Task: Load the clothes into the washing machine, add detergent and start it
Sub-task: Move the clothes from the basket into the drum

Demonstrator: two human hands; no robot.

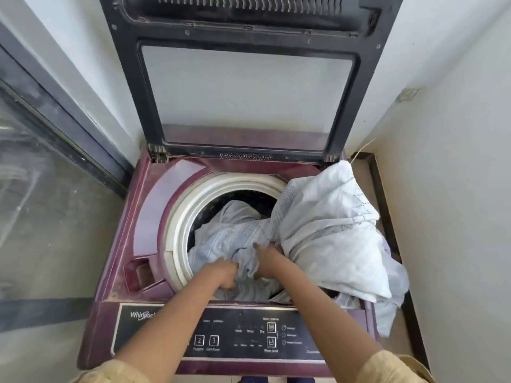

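A maroon top-loading washing machine [116,272] stands below me with its lid [246,87] raised upright. A large pale blue-white cloth [326,228] lies partly inside the drum, whose white rim [179,217] shows on the left, and partly heaped over the machine's right edge. My left hand [225,275] and my right hand [265,258] are side by side at the drum's front, both gripping bunched folds of this cloth. Their fingertips are buried in the fabric. The black control panel [249,335] runs under my forearms.
A recessed detergent compartment [139,272] sits at the machine's front left corner. A glass door with a dark frame [55,139] stands on the left. White walls close in behind and on the right, with a narrow floor gap [387,205] beside the machine.
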